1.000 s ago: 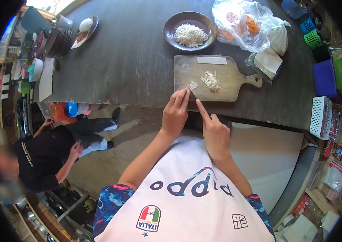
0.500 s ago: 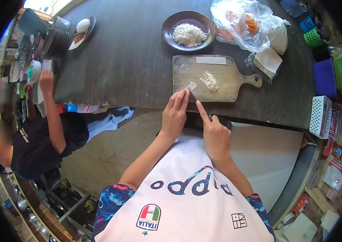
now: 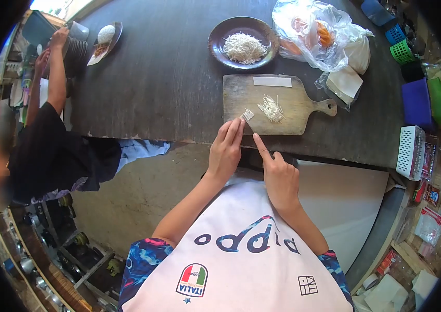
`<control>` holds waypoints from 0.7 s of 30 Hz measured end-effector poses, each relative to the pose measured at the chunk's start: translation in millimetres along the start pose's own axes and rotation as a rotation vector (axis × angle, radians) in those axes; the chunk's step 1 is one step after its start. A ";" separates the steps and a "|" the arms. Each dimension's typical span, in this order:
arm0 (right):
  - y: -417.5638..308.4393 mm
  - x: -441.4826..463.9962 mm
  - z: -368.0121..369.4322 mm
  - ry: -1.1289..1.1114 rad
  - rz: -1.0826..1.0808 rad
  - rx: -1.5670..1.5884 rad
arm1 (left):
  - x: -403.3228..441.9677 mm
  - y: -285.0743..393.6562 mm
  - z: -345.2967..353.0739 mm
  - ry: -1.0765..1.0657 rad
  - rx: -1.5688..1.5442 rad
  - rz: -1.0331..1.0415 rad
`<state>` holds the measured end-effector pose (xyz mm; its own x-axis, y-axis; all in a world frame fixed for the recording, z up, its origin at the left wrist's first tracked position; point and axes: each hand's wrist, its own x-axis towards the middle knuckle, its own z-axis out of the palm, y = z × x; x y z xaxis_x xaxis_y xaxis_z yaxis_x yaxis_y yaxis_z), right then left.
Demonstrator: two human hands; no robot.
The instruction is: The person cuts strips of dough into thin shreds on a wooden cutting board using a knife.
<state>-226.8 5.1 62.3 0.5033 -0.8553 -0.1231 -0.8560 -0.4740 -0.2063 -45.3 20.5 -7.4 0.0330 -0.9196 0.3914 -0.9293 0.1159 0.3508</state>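
A wooden cutting board [image 3: 293,112] with a handle lies near the table's front edge. At its lower left edge, my left hand [image 3: 225,148] has its fingers together, tips pressing a small stack of pale strips [image 3: 248,114]. My right hand [image 3: 281,174] is closed on a knife whose handle is mostly hidden; its index finger stretches along the narrow blade [image 3: 249,124] beside the strips. A loose heap of thin pale shreds [image 3: 271,109] sits mid-board, and a flat white rectangular piece [image 3: 272,81] lies along the far edge.
Behind the board stands a dark plate [image 3: 218,54] heaped with white shreds [image 3: 245,48]. Plastic bags [image 3: 316,36] and a wrapped white block [image 3: 344,82] lie to its right. A co-worker [image 3: 64,151] reaches toward stacked dark plates [image 3: 76,52] at left. Baskets [image 3: 411,151] line the right side.
The co-worker has moved their arms farther up the left side of the table, toward the stacked plates. My hands stay at nearly the same spot on the board.
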 end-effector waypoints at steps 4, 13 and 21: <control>-2.1 16.1 22.3 0.115 -0.032 0.012 | -0.8 2.0 -1.4 -0.003 -0.008 -0.001; -2.9 1.9 13.4 0.090 0.001 0.002 | 1.4 4.2 -2.4 0.026 -0.031 -0.023; -3.3 14.6 11.7 0.115 -0.019 0.018 | -0.2 3.2 1.7 0.029 -0.028 -0.037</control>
<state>-215.3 -3.4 49.9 0.5019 -0.8649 -0.0066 -0.8434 -0.4877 -0.2254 -48.9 20.4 -7.8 0.0779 -0.9124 0.4018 -0.9167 0.0929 0.3887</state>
